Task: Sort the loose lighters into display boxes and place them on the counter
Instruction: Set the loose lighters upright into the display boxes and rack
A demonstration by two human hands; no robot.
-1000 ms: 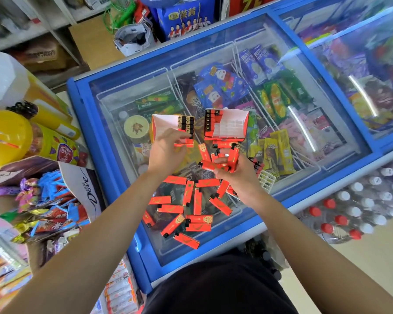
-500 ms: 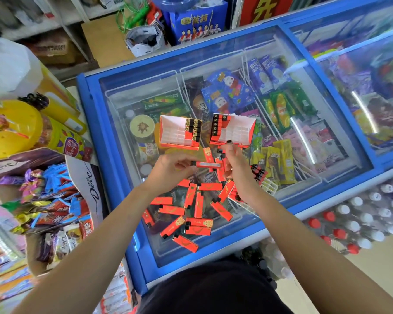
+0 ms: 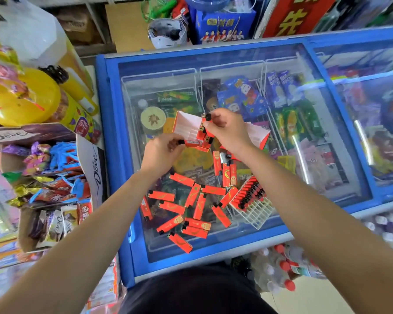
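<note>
R grip point(image 3: 225, 130) is narrow: thumb + fingertips pinch a lighter point(image 3: 207, 117) by its upper end. Its black cap is at 12 o'clock and the body runs down toward 6, so the long axis lies approx on the 12–6 line w/ a slight lean. It sits at the far-right corner of the box point(image 3: 186, 126), which stands tilted on the bench point(image 3: 104, 98), open face toward the person. Filled slots are on the box's 3 o'clock side, just under the held lighter; bare white slots run off toward 9. That's the relation that counts: the slot mouth lies at 6 from the grip, in line w/ the lighter's axis, so prob. a straight push down that axis seats it, no turn needed. L grip point(image 3: 161, 152) is curled at the box's near edge, at 7 o'clock from R grip. A black cap shows at its fingertips; it looks like a 2nd lighter point(image 3: 180, 141) pinched there, tho most of it is hidden. L is nearer the empty slots, R nearer the filled column. Loose lighters point(image 3: 199, 206) lie flat on the glass at 6 o'clock from the box, axes every which way, between the forearms. A 2nd box point(image 3: 260, 134) shows behind R wrist at 3 o'clock. Most stock isn't boxed yet, so the task looks early on.
</note>
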